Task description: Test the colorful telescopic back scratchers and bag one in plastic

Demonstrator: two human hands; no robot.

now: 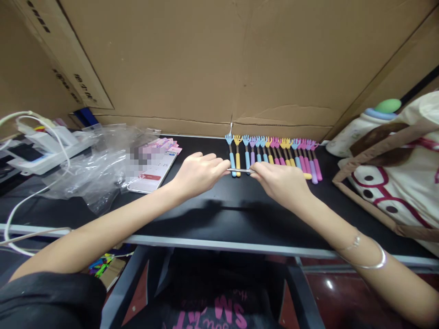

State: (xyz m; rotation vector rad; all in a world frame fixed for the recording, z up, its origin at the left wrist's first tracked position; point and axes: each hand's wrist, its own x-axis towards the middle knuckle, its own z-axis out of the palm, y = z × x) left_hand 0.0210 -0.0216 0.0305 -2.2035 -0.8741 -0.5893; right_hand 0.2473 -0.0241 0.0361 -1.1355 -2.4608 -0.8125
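Note:
Between my two hands a thin silver rod (240,170) runs level above the table, apparently the shaft of a telescopic back scratcher. My left hand (202,172) is closed round its left end, hiding that end. My right hand (283,180) is closed round the other end. A yellow handle tip (307,176) sticks out past my right hand, in line with the rod. Behind my hands lies a row of hand-shaped back scratchers with blue, yellow, purple and pink handles; a blue one (232,157) and a yellow one (238,157) are at its left end.
A phone (154,172) lies left of my hands, beside clear plastic bags (99,160) and pink packaging (164,144). Further left are a power strip (51,151) and white cables. On the right stand a bottle (360,128) and a bag (404,178). Cardboard (206,59) walls the back.

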